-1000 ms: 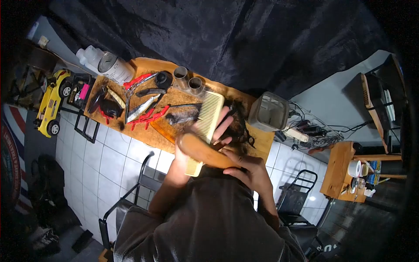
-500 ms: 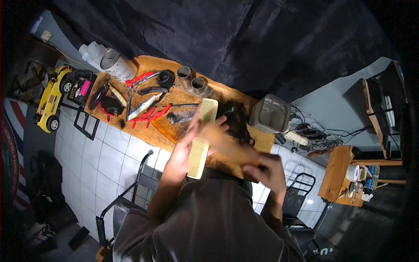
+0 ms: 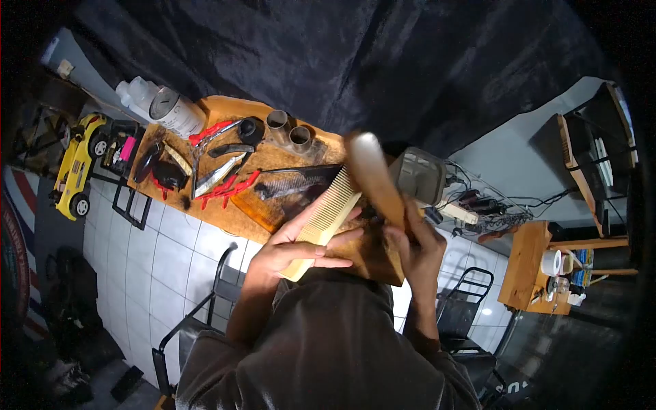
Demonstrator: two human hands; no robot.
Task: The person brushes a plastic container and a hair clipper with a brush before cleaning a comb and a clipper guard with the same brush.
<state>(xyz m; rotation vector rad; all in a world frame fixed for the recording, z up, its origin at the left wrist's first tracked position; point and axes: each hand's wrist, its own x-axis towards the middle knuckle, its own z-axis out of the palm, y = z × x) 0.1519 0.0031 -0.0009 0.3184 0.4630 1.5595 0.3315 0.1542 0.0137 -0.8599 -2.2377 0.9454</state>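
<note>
My left hand [image 3: 283, 254] holds a cream-coloured comb [image 3: 330, 217] tilted up to the right, its fingers wrapped around the lower end. In my right hand [image 3: 421, 247] is a brown wooden brush [image 3: 377, 183], gripped at its lower end. The brush leans up and left, its top just right of the comb's upper end; motion blurs it and its bristles cannot be made out. Below both hands is the hair-strewn wooden table [image 3: 372, 260]. A dark, hair-covered comb [image 3: 290, 187] lies on it beyond my left hand.
Red clips [image 3: 229, 191], a straight razor [image 3: 217, 176] and two metal cups [image 3: 299, 139] occupy the table's left and back. A white can [image 3: 179, 115] stands at the far left corner. The clear plastic container [image 3: 419, 175] and tangled cables [image 3: 497, 208] lie right.
The brush has swung upward from a low, slanting position across the comb to a raised one. The comb has tilted further right, and my left fingers now cross its lower part.
</note>
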